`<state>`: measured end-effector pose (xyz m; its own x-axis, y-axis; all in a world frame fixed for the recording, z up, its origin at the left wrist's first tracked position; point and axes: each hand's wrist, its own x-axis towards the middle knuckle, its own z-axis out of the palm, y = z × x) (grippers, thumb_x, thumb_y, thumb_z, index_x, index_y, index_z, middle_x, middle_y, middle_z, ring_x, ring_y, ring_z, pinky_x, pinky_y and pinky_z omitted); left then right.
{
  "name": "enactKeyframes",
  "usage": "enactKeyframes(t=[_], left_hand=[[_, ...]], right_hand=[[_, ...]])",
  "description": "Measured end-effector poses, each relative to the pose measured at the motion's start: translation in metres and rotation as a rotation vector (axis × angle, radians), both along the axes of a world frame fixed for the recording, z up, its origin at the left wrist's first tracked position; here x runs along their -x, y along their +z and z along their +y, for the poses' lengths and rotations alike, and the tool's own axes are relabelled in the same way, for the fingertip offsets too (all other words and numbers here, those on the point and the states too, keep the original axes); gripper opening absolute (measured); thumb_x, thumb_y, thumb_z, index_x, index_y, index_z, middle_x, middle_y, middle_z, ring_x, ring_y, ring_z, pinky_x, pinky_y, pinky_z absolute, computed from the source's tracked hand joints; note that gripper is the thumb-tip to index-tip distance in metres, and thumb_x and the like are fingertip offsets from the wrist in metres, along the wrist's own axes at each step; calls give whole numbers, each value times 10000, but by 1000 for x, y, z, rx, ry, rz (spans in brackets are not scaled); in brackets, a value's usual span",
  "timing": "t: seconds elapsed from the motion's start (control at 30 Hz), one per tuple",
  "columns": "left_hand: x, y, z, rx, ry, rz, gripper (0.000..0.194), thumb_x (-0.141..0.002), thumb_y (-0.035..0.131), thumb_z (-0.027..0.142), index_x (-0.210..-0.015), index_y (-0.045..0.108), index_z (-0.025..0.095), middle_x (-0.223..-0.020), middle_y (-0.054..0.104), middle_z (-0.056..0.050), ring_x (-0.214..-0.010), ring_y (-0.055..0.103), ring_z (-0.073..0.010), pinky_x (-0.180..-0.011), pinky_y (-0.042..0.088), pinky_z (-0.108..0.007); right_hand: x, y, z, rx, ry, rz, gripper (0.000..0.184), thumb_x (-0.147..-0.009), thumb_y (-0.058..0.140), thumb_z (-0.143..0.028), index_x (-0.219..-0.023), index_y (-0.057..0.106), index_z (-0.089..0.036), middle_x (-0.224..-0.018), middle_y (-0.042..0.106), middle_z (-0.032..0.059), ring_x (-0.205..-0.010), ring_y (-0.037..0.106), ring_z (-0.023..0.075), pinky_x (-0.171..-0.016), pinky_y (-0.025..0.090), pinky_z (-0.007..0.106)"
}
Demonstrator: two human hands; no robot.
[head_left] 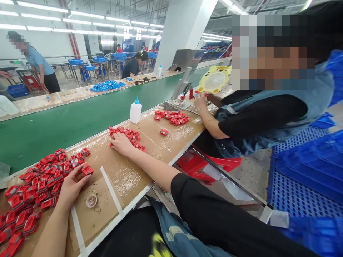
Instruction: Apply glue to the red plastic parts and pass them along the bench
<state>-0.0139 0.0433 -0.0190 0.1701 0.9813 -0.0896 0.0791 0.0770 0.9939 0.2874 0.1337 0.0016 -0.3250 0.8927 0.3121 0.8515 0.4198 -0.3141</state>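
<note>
My left hand [73,185] is closed, with a small red plastic housing [87,170] with grey edging between thumb and fingers. Beside it, a large heap of similar red housings [43,180] spreads across the left of the bench. Stretched across the bench, my right hand [122,143] rests over a smaller pile of red parts [131,135]; its fingers look loosely bent and apart, and what lies under them is partly hidden. Just in front of my left hand is a small round clear dish [91,201] with a thin stick in it.
A white bottle with a blue tip [135,111] stands at the bench's far edge, by a green conveyor belt [53,130]. Rightward are another red pile [174,117], a yellow fan [215,79] and a co-worker's hands [200,101]. Blue crates [311,160] stand at the right.
</note>
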Motion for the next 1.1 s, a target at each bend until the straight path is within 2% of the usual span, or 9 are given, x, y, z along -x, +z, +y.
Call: enactKeyframes(t=[0.13, 0.3, 0.37, 0.47, 0.6, 0.73, 0.9, 1.0, 1.1], left_hand=[[-3, -1, -1, -9, 25, -27, 794, -670, 903, 488, -1360, 608, 228, -1132, 765, -92, -968, 761, -275, -767, 659, -367], [-4, 0, -2, -16, 2, -38, 757, -741, 858, 476, -1403, 573, 245, -1062, 765, -83, -947, 766, -274, -712, 652, -360], [-4, 1, -2, -22, 4, -32, 743, -760, 843, 472, -1415, 562, 259, -1107, 761, -87, -940, 767, -266, -710, 653, -361], [-5, 2, -1, -28, -4, -24, 734, -776, 827, 484, -1421, 556, 265, -1116, 763, -89, -937, 768, -271, -698, 650, -360], [-8, 4, -2, -2, -19, -18, 749, -774, 830, 494, -1418, 554, 229, -1113, 767, -105, -887, 773, -264, -680, 635, -340], [-8, 4, -3, 44, -50, -49, 780, -766, 850, 458, -1429, 536, 191, -1144, 765, -125, -899, 774, -257, -720, 622, -323], [-5, -1, -2, 68, -101, -34, 765, -782, 833, 461, -1431, 546, 177, -1188, 759, -143, -1005, 760, -291, -780, 627, -358], [-5, -2, -3, 67, -125, -26, 764, -769, 840, 459, -1433, 566, 198, -1258, 741, -139, -1076, 744, -305, -860, 630, -405], [-6, -3, -4, 43, -170, -2, 713, -765, 845, 440, -1405, 615, 228, -1290, 734, -106, -1146, 720, -308, -972, 602, -445]], right_hand=[[30, -5, -13, 73, 148, 225, 238, -1027, 560, -345, -1186, 602, -173, -1024, 673, 53, -850, 617, 131, -776, 482, 254], [77, -13, -32, 489, 358, 1130, 346, -1037, 432, -503, -1196, 527, -210, -713, 529, -71, -486, 403, 72, -466, 353, 198], [84, -15, -34, 604, 410, 1263, 403, -971, 557, -541, -1197, 539, -208, -660, 504, -83, -488, 430, 81, -468, 379, 203], [83, -17, -35, 628, 422, 1254, 465, -867, 709, -548, -1150, 596, -196, -638, 559, -70, -498, 476, 94, -489, 406, 221], [75, -21, -40, 391, 354, 1126, 384, -851, 732, -537, -850, 701, -155, -758, 646, 0, -675, 546, 115, -628, 446, 244], [73, -23, -52, 326, 346, 1112, 351, -859, 745, -479, -1007, 732, -161, -924, 704, 42, -801, 602, 138, -722, 489, 263], [73, -21, -57, 229, 481, 894, 285, -909, 719, -420, -1068, 757, -186, -1155, 640, 96, -1006, 618, 173, -817, 544, 300], [73, -22, -55, 150, 501, 809, 260, -899, 748, -383, -1086, 774, -204, -1079, 600, 70, -1012, 599, 175, -895, 533, 331], [71, -24, -54, 187, 533, 736, 272, -923, 726, -366, -1139, 772, -208, -926, 608, 27, -851, 592, 146, -813, 515, 293]])
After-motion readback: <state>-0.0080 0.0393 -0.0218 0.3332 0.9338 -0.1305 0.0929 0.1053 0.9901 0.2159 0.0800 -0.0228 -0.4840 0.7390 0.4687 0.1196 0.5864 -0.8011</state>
